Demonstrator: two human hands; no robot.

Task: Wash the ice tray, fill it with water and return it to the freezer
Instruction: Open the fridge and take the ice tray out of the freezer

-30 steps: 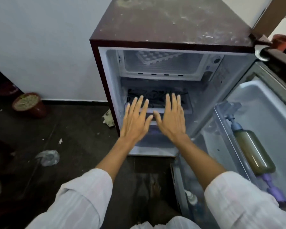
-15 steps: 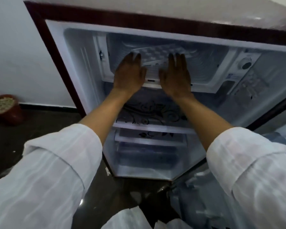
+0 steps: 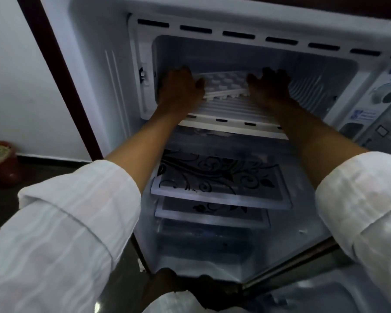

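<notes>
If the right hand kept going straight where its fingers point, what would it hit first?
Probably the freezer's back wall: the right hand points deeper in, and the ice tray lies beside its thumb, not ahead. Depth is unclear.

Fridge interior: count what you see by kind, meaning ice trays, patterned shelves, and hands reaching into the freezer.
Ice tray: 1
Patterned glass shelves: 2
Hands, left hand and right hand: 2
Total: 5
</notes>
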